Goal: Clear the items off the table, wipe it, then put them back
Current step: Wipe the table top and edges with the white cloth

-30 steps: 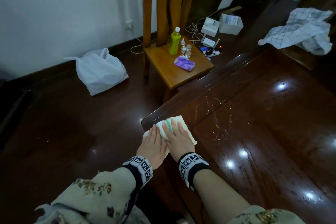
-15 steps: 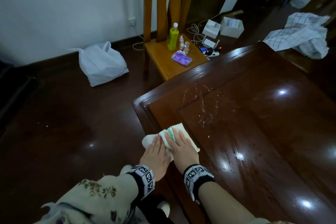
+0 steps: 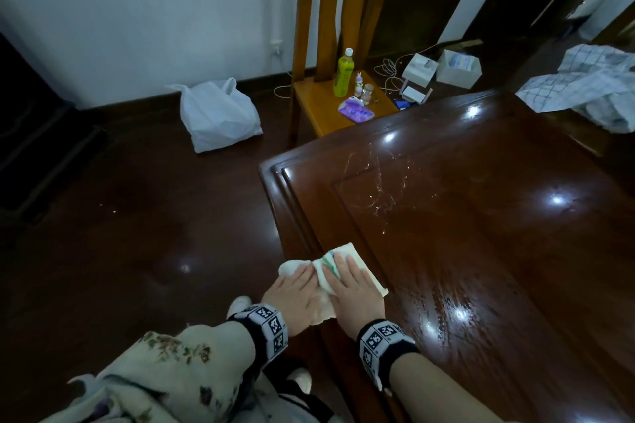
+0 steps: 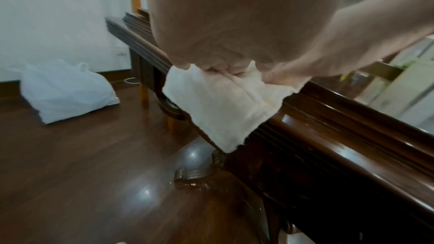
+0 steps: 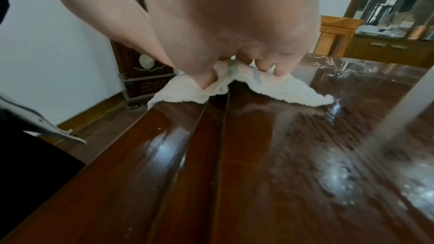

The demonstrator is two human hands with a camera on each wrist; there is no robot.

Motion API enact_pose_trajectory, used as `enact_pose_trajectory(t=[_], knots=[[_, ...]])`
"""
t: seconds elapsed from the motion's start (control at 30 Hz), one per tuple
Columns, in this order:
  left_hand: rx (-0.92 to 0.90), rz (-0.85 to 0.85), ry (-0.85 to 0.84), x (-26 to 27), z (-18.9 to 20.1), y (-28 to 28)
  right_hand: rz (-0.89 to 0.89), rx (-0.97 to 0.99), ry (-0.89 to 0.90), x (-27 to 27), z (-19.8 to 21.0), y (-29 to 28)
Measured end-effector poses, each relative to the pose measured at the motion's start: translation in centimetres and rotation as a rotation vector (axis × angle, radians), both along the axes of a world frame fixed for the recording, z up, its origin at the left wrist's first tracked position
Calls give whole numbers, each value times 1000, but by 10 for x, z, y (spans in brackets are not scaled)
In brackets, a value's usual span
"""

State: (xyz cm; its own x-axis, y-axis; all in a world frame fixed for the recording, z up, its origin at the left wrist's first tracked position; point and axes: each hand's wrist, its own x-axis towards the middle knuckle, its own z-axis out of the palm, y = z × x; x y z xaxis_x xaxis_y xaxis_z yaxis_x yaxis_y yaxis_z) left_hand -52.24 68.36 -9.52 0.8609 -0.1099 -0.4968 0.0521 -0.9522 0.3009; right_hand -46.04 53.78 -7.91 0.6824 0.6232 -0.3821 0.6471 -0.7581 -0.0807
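1. Dark glossy brown wooden table w/ moulded rim [image 3: 481, 251]: wet streaks and droplets on top near its far-left corner.
2. White cloth w/ green mark [image 3: 347, 259]: lies on table's left edge, partly draped over the rim; left-wrist view shows its corner hanging down the table side [image 4: 225, 110].
3. Left hand [image 3: 295, 292]: flat on cloth's left part at the rim, fingers straight and close together, pressing down, not gripping.
4. Right hand [image 3: 354, 288]: flat on cloth's right part, touching the left hand; fingers straight, slightly spread, tips pressing the cloth [image 5: 234, 83] onto the tabletop.
5. Both wrists: black bands w/ black-white square markers. Left arm in a pale floral sleeve [image 3: 178, 364]; right forearm bare.
6. Light wooden slat-back chair [image 3: 343, 45], beyond table's far-left corner. On seat: yellow-green plastic bottle w/ white cap [image 3: 343, 74], small figurine and small jar just beside it (detail too small), purple flat packet [image 3: 355, 110] nearer the front.
7. White plastic bag [image 3: 220, 113], on dark wood floor by white wall, left of chair.
8. White boxes [image 3: 443, 69] and white cables on floor behind chair.
9. White checked fabric [image 3: 591, 86], crumpled, past table's far-right end.
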Motion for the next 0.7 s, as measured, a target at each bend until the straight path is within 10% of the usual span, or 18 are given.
enact_pose_trajectory(t=[0.7], knots=[[-293, 555, -90, 46, 12, 149, 272, -376, -92, 108, 17, 175]])
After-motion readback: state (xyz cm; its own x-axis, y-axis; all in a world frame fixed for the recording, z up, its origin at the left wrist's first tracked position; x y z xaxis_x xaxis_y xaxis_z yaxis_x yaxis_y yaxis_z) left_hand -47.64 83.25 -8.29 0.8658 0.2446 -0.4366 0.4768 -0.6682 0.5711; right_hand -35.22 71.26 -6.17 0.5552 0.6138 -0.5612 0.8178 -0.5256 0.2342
